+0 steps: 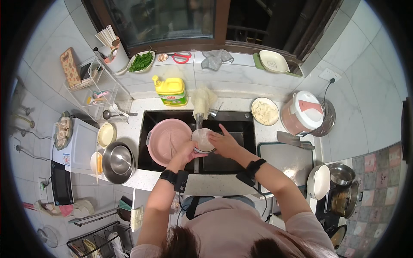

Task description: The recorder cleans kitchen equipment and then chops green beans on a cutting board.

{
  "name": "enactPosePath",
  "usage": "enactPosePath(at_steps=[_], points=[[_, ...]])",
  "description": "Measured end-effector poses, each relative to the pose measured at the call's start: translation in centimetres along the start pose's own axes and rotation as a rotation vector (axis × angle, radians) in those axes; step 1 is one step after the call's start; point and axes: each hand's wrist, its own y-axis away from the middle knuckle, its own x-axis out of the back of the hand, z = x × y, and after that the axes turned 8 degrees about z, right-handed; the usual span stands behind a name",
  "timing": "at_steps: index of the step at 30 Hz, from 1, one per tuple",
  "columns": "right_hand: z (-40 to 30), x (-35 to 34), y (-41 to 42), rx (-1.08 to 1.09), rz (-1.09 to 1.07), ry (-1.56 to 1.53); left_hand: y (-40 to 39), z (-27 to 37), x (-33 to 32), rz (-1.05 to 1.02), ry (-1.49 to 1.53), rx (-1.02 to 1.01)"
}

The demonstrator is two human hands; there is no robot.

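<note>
My left hand (185, 152) grips the lower left rim of a small white bowl (204, 145) under the faucet (199, 121). Water runs into the bowl. My right hand (222, 142) lies at the bowl's right side, its fingers at the rim and over the inside, thumb and fingers spread; whether it grips the bowl I cannot tell. The bowl is above the divider of the black double sink (226, 164). Left of it, in the left basin, sits a pink plastic basin (161, 142) with what looks like water and chopsticks in it.
Behind the sink stands a yellow detergent jug (170, 92). Steel bowls (118, 161) are on the left counter. To the right are a plate of sliced pale food (265, 111), a rice cooker (301, 113), and a cleaver (292, 141) on a cutting board (284, 164).
</note>
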Motion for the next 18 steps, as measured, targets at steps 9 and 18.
enactPosePath(at_steps=[9,18], points=[[-0.7,1.9,-2.6,0.089,-0.375,-0.121,0.2,0.9,2.0,-0.017,-0.069,0.020],[-0.3,-2.8,-2.0,-0.090,0.142,-0.524,-0.2,1.6,1.6,-0.066,-0.209,-0.141]])
